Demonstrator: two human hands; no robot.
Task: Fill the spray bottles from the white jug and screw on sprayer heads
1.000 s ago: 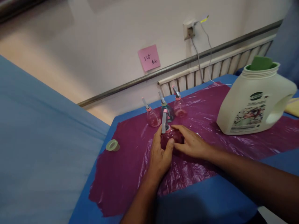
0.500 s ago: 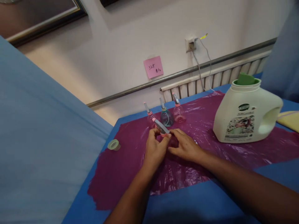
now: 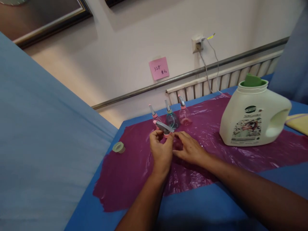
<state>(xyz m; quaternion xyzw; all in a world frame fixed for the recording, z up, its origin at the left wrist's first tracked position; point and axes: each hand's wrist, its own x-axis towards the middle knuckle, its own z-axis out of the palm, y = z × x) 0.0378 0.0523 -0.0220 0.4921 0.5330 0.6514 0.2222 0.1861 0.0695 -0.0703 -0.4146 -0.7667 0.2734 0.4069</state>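
Note:
Pinched at its pink collar by my left hand (image 3: pixel 160 149) is a spray bottle (image 3: pixel 164 127) with a grey trigger head and pink nozzle. My right hand (image 3: pixel 189 148) curls around the bottle's body, which the fingers mostly hide. Just behind stand three more spray bottles: a pink-collared one (image 3: pixel 155 118), partly covered by the held sprayer, a teal one (image 3: pixel 172 120), and a clear pink one (image 3: pixel 184 116) with some pinkish content at its base.
A large white detergent jug (image 3: pixel 252 115) with a green cap piece in its mouth stands right. A translucent cap (image 3: pixel 118 147) lies left on the purple plastic sheet (image 3: pixel 130 179) over the blue table. A yellow cloth (image 3: pixel 298 123) lies far right; a blue curtain (image 3: pixel 48 134) hangs left.
The held sprayer's head has turned a little, its nozzle swinging left. My left hand has twisted slightly with it, while my right hand stays around the body.

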